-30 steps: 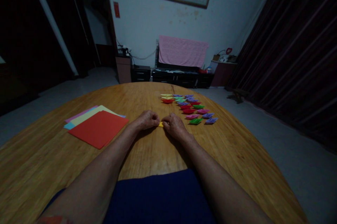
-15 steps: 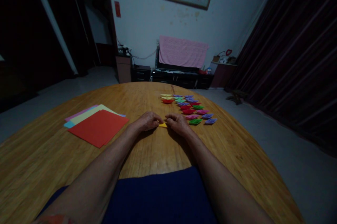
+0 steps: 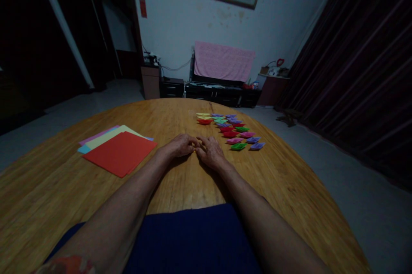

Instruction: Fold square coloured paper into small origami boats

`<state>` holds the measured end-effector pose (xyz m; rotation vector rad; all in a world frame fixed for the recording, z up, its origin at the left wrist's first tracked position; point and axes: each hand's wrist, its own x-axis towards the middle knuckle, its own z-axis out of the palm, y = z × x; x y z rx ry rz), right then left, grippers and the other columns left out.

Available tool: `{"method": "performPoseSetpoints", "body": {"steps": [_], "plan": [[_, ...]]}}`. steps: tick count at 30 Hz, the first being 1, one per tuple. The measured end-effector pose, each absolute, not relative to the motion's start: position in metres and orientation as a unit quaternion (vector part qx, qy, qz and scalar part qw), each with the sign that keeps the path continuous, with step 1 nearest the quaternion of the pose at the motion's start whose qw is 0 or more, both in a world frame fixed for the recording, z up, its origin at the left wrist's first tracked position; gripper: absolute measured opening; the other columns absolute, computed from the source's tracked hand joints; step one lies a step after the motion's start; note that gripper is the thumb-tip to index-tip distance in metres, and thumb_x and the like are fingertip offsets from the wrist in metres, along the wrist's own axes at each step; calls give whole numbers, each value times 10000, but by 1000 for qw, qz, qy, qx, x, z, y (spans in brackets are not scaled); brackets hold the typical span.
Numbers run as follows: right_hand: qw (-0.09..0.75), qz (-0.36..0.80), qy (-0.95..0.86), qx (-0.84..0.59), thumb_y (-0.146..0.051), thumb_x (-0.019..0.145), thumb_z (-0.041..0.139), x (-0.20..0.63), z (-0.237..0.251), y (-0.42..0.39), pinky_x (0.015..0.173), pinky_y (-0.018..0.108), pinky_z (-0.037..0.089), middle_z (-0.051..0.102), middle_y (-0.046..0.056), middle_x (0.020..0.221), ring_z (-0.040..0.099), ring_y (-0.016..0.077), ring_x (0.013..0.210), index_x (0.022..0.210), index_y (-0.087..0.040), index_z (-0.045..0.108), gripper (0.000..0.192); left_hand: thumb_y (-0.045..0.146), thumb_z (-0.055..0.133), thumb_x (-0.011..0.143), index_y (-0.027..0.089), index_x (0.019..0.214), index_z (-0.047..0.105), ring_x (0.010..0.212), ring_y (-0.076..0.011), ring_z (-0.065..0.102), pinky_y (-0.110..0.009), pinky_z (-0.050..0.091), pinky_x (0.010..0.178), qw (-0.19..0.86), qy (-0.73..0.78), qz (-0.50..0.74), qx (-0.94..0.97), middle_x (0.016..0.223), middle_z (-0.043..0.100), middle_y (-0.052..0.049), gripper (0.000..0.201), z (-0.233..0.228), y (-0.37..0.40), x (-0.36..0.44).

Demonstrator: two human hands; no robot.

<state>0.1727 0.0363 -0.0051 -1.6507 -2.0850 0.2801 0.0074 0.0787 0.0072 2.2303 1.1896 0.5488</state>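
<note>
My left hand (image 3: 183,145) and my right hand (image 3: 210,152) meet at the middle of the wooden table, fingertips touching or nearly so. Both have curled, closed fingers over a small piece of folded yellow paper (image 3: 194,150). Only a sliver of the paper shows; the hands hide the rest, so its shape cannot be made out. Right of my right hand stand several small folded paper boats, among them a green boat (image 3: 238,147), a purple boat (image 3: 257,146) and a pink boat (image 3: 234,141).
Left of my hands lies a fanned pile of coloured sheets, with red paper (image 3: 120,153) on top and yellow paper (image 3: 128,129) beneath. The round wooden table (image 3: 180,192) curves away at both sides. Beyond it stands a low black cabinet (image 3: 209,92) below a pink cloth (image 3: 223,61).
My right hand has moved left until its fingertips reach my left hand. The yellow strip that showed between the hands is now almost fully covered. My left hand has stayed nearly still.
</note>
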Motion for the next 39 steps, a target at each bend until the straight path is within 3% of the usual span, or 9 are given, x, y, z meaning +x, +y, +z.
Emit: {"method": "performPoseSetpoints", "body": {"steps": [4,12,18,21,29,34,39], "plan": [[204,97,-766,-602,-259,926,526,175,-3,33,904,374,390,579,99,1180,520,259,1103,1372,-319,557,451,110,563,711,198,914,765,663,-151,552,-243,384,639,265,441,193,835,730,679,-8,300,3,82,7],[187,73,-786,-584,-214,943,452,184,-9,29,851,358,364,570,87,1142,501,253,1054,1365,-353,552,456,107,558,705,203,889,754,606,-132,495,-231,357,614,259,460,178,831,630,615,23,285,9,77,8],[199,79,-780,-589,-213,957,434,190,-10,29,879,346,363,568,104,1172,496,234,1047,1313,-259,592,392,124,600,672,210,958,754,680,-161,541,-247,373,635,250,482,199,816,744,678,-15,336,9,77,8],[208,87,-778,-586,-206,962,419,192,-12,31,888,336,365,579,104,1132,496,224,1045,1188,-220,662,332,125,592,659,209,900,758,694,-171,549,-248,378,639,263,482,195,813,720,676,-21,304,10,76,9],[233,96,-780,-573,-153,894,416,193,-13,32,895,324,357,597,76,1106,507,208,1038,1063,-194,692,326,125,566,690,205,837,751,676,-170,548,-259,351,623,230,485,160,829,755,692,-47,249,16,70,12],[240,93,-768,-587,-227,841,521,185,-11,28,868,339,346,606,72,1049,505,224,1017,997,-181,660,213,125,553,671,190,825,740,634,-158,526,-250,347,586,261,476,174,821,679,660,-32,251,16,67,10],[262,99,-764,-581,-191,784,561,179,-12,23,854,347,340,615,53,1012,510,220,972,1038,-200,603,258,154,547,663,179,864,721,612,-140,513,-234,337,548,279,479,171,814,660,627,-1,267,18,65,6]]}}
